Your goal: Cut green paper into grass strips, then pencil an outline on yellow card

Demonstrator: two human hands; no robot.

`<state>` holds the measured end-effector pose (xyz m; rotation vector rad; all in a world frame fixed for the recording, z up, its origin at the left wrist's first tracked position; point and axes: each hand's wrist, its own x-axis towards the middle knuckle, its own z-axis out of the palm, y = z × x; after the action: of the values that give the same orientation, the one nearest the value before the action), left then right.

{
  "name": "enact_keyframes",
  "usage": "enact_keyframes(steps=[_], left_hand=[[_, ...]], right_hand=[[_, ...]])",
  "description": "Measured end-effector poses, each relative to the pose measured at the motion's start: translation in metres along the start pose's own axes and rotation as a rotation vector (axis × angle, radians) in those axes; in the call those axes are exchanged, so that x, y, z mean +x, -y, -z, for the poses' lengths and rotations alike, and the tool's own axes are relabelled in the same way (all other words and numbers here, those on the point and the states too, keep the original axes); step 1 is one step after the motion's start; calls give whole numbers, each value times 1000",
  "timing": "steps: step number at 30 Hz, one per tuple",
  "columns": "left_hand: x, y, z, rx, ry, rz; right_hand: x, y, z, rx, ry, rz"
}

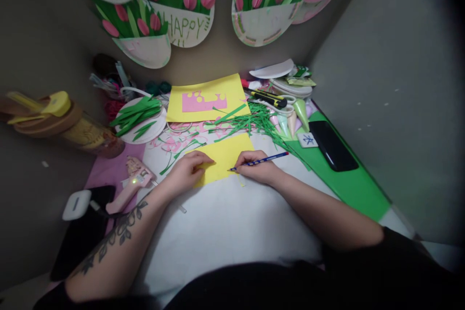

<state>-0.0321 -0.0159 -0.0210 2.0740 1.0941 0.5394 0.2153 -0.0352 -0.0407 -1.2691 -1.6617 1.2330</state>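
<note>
A small yellow paper sheet (pixel 218 155) lies on the white table surface in front of me. My left hand (pixel 187 169) rests on its left part, fingers stretched out over the paper and thumb apart from them. Closed around a dark blue pencil (pixel 267 159) with a red end is my right hand (pixel 254 164). The pencil tip touches or hovers just above the sheet, near its lower middle; I cannot tell which. A thin yellow paper scrap (pixel 242 182) is by the sheet's lower right edge.
Behind lie a larger yellow sheet (pixel 207 77) with cut pink paper, green paper strips (pixel 254 118), a box cutter (pixel 269 97) and a plate of leaves (pixel 160 128). A pink glue gun (pixel 125 193) and a cup (pixel 90 131) stand left; a black phone (pixel 332 145) lies right.
</note>
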Motion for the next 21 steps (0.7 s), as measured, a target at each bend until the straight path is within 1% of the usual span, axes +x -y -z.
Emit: enact_keyframes(steps=[3, 6, 12, 16, 21], left_hand=[[0, 0, 0, -6, 5, -8], [-1, 0, 0, -2, 5, -16], [-1, 0, -1, 16, 7, -12], [-1, 1, -1, 28, 9, -25], [-2, 1, -1, 42, 5, -30]], right_hand=[[0, 0, 0, 38, 3, -20], [1, 0, 0, 15, -14, -13], [1, 4, 2, 38, 44, -19], [1, 5, 3, 46, 32, -19], [1, 5, 4, 65, 51, -28]])
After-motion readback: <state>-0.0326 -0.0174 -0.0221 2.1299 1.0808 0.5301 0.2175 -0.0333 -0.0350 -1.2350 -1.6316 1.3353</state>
